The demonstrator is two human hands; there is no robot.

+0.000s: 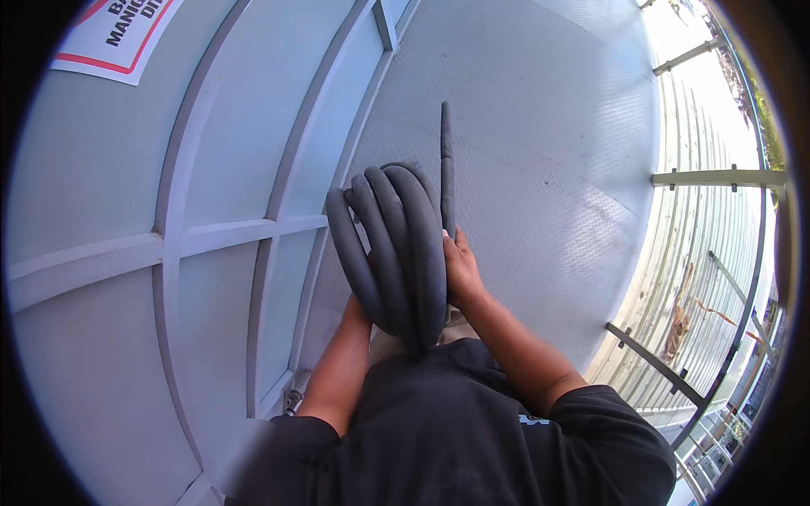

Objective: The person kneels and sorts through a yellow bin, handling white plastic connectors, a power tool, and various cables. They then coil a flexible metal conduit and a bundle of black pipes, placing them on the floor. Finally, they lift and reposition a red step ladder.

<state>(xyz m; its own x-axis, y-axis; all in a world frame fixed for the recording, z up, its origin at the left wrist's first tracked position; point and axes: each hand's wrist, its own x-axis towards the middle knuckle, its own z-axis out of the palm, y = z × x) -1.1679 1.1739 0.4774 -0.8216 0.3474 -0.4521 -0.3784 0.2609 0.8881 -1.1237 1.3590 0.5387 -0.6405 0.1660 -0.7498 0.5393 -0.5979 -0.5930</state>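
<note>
A coil of dark grey foam pipe insulation [393, 228] is held up in front of my body, its several thick loops bunched together. One straight end [447, 160] of the same tubing sticks out away from me, to the right of the loops. My right hand [461, 268] is closed around the tubing at the base of this straight end, against the coil's right side. My left forearm [337, 363] reaches up behind the coil's left side. The loops cover my left hand, so its fingers do not show.
A pale grey panel wall with raised ribs [173, 194] stands close on my left, with a printed sign [118, 38] at its top. Textured metal flooring [540, 169] stretches ahead. Along the right runs a metal railing [717, 178], with corrugated sheeting [675, 287] beyond it.
</note>
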